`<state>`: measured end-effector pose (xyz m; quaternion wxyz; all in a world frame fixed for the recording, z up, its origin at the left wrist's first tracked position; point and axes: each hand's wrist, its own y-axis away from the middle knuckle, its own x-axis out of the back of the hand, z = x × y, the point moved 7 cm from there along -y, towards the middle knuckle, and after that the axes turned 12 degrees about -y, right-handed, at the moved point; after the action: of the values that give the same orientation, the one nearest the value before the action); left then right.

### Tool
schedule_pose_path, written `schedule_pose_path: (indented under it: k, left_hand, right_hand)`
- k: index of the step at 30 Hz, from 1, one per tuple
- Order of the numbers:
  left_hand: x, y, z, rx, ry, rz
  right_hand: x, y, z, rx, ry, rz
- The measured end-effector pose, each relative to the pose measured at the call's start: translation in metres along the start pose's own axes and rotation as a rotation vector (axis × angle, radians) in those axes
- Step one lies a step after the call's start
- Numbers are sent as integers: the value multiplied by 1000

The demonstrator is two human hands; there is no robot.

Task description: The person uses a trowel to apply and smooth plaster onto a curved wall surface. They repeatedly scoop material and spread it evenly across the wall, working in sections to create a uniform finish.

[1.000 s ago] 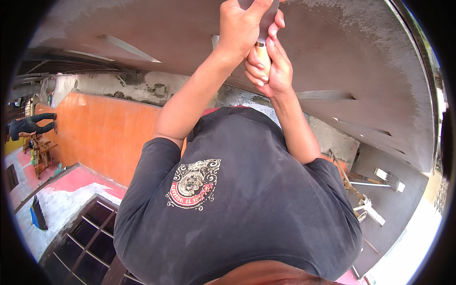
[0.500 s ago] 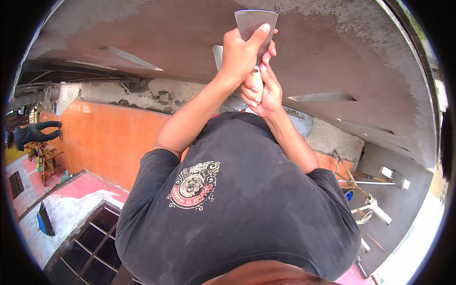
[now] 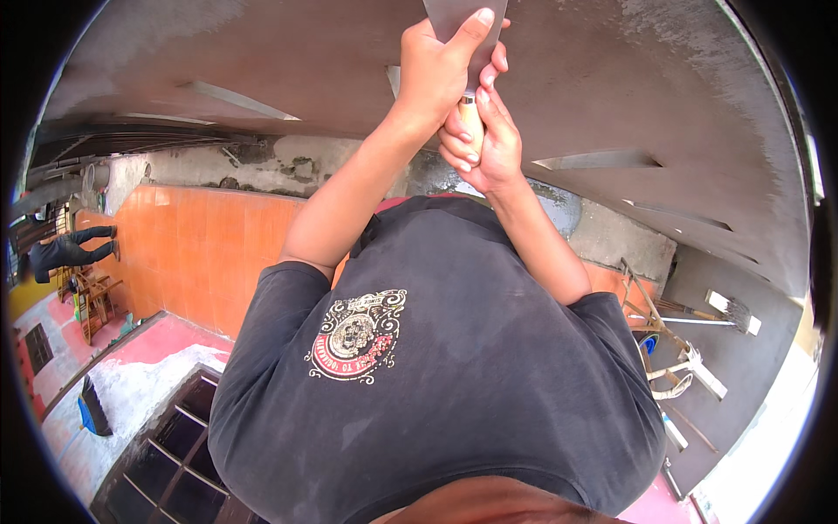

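A putty knife with a broad, flared metal blade (image 3: 464,26) and a pale wooden handle (image 3: 472,127) is held in front of me, blade pointing away. My right hand (image 3: 493,148) wraps round the handle. Higher up, my left hand (image 3: 432,74) grips the blade, its thumb lying flat on the metal and its other fingers behind. The blade's far edge runs out of the top of the picture. Beyond it spreads a grey plastered wall (image 3: 602,96) with narrow slots. Whether the blade touches this wall I cannot tell.
Orange tiled floor (image 3: 205,253) lies to the left, with a person (image 3: 74,251) beside a wooden stool (image 3: 94,297). A blue broom (image 3: 92,409) stands by a barred window (image 3: 170,454). At right are a brush (image 3: 733,312) and several wooden pieces (image 3: 690,375).
Both hands and the putty knife have moved slightly up and away, so the blade's far edge has left the picture. My grip looks the same.
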<state>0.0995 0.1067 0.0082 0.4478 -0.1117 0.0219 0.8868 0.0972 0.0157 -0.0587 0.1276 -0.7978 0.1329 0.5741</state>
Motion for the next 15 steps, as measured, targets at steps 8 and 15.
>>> schedule_pose_path:
  k: [8,15]
  left_hand:
    - [4,5,-31,41,13,15]
    - [1,-10,-9,-118,124,26]
  right_hand:
    - [24,10,9,2,11,56]
    - [8,-4,-14,3,76,7]
